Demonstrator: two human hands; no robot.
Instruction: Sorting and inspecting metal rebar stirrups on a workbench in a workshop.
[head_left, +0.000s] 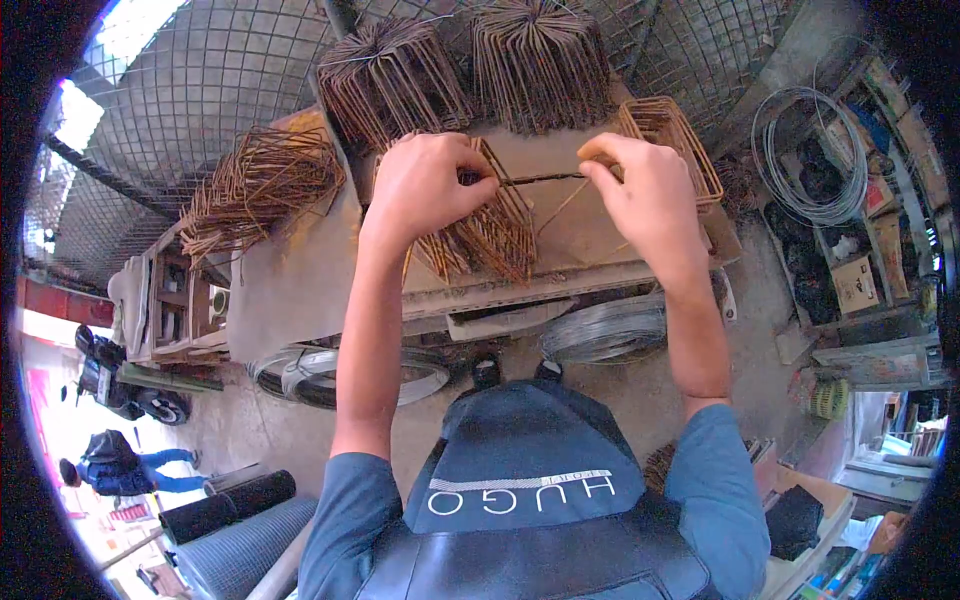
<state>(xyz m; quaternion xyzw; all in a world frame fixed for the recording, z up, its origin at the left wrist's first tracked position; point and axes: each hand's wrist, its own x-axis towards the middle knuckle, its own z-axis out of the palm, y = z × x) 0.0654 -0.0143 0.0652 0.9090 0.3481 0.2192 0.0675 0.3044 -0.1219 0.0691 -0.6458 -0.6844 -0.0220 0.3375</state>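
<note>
Above a worn table (300, 277), my left hand (435, 180) has its fingers curled at one end of a thin dark wire (544, 178) beside a bundle of rusty steel stirrups (495, 232). The wire runs across to my right hand (637, 180), whose thumb and fingertips pinch its other end. A thinner rusty rod or wire (566, 206) slants down from near my right fingertips. Rectangular rusty stirrups (667, 127) stand just behind and right of my right hand. Part of the bundle is hidden behind my left hand.
Two large stirrup bundles (394, 79) (536, 67) stand at the table's back against wire mesh (225, 90). A loose stirrup heap (262, 187) lies left. Wire coils lie below the table (607, 330) and hang at right (810, 157). A person (116, 465) is far left.
</note>
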